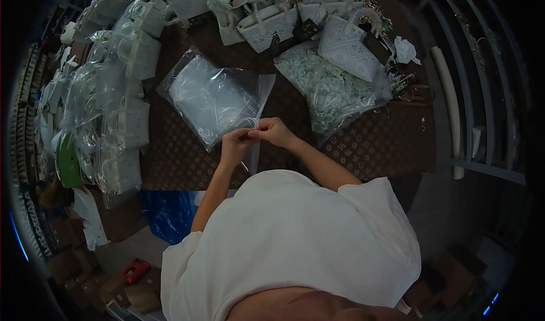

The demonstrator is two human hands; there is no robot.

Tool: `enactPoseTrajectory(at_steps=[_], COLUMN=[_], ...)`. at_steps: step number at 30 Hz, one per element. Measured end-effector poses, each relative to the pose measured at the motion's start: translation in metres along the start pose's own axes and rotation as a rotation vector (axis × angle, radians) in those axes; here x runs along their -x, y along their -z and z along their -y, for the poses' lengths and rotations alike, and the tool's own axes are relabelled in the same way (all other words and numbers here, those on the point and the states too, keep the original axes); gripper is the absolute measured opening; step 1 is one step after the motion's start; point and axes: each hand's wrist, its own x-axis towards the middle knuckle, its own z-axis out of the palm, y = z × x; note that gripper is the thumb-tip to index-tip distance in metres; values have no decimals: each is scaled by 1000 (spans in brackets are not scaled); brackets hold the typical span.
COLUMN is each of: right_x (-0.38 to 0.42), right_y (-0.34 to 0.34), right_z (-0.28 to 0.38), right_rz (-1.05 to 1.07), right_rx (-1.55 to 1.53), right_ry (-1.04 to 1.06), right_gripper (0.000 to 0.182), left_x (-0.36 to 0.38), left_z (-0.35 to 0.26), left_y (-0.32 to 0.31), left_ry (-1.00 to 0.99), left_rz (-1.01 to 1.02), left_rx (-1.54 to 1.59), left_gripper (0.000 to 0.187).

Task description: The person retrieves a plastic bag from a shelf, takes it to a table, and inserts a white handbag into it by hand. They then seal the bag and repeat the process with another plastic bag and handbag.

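Observation:
A clear plastic bag (264, 91) lies on the brown patterned table in front of me, with a flat whitish thing (207, 96) inside it. My left hand (235, 145) and my right hand (275, 132) meet at the bag's near right corner. Fingers of both hands are pinched together on the plastic, thumbs close to each other. A loose strip of the film hangs below them toward my shirt. To the right sits a large clear bag of small pale green packets (323, 85), and a white patterned handbag (349, 48) leans on it.
White handbags in clear plastic (133, 119) line the table's left side. More white handbags (267, 25) crowd the back. A crumpled white paper (406, 50) and a brown strap (417, 95) lie at right, beside a metal rack (494, 170). Blue plastic (167, 213) hangs below the near edge.

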Motion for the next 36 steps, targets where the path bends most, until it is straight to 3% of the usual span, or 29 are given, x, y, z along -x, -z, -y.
enactPoseTrajectory(at_steps=[1, 3, 5, 7, 8, 10, 11, 13, 14, 16, 17, 18, 19, 21, 22, 24, 25, 27, 29, 31, 33, 34, 36], right_x=[-1, -6, -6, -1, 10, 34, 35, 41, 36, 7, -7, -20, -28, -32, -28, -19, -10, 5, 19, 31, 43, 45, 46], right_y=[2, 2, -6, -17, -19, -13, -11, -14, -18, -15, -7, 1, 15, 52, 69, 94, 81, 45, 17, -10, -14, -10, 4], right_z=[2, -7, -9, -3, 0, 5, 4, -1, 2, 16, 26, 34, 39, 45, 45, 42, 55, 85, 107, 99, 59, 65, 92], right_rz=[26, 16, 28, -232, -214, -99, -91, -190, -184, -712, -792, -869, -874, -744, -749, -719, -736, -901, -337, 48, 310, 296, 36], right_rx=[80, 51, 21, 0, -12, 104, 110, 536, 534, 461, 582, 702, 706, 204, 204, 69, 530, 1120, 983, 924, 940, 953, 711], right_ry=[63, 64, 61, 99, 88, -154, -155, -171, -176, 234, 349, 465, 467, 3, 3, -38, -21, 471, 739, 660, 443, 442, 712], right_gripper=[18, 19, 20, 22, 22, 21, 21, 19, 19, 14, 13, 14, 14, 19, 19, 15, 22, 35, 42, 40, 34, 34, 20], left_x=[0, -7, -12, -19, -24, -37, -38, -32, -28, -23, -20, -11, -4, 4, 3, 2, -2, -8, -19, -34, -52, -61, -75], left_z=[2, 6, 9, 16, 25, 45, 31, 6, 3, -8, -14, -23, -21, -13, -10, -5, -10, -18, -29, -46, -57, -59, -64], left_y=[5, 16, 11, 7, 14, 43, 46, 53, 49, 28, 19, 14, 15, 27, 38, 59, 60, 59, 55, 47, 44, 49, 61], left_ry=[6, 189, 180, 156, 170, 176, 177, 122, 130, -267, -469, -447, -453, -501, -504, -366, -371, -251, -135, 77, 60, 73, 27], left_rz=[9, 90, 60, -22, -218, -526, -534, -523, -525, -424, -366, -219, -218, -64, -61, -259, -339, -355, -350, -351, -392, -466, -575], left_rx=[-1, 373, 260, 166, 201, 180, 185, 15, 14, -371, -558, -555, -552, -632, -631, -595, -593, -417, -236, 287, 395, 423, 466], left_gripper=[17, 13, 11, 10, 10, 10, 10, 8, 8, 7, 7, 7, 7, 4, 4, 2, 5, 7, 10, 18, 21, 20, 19])
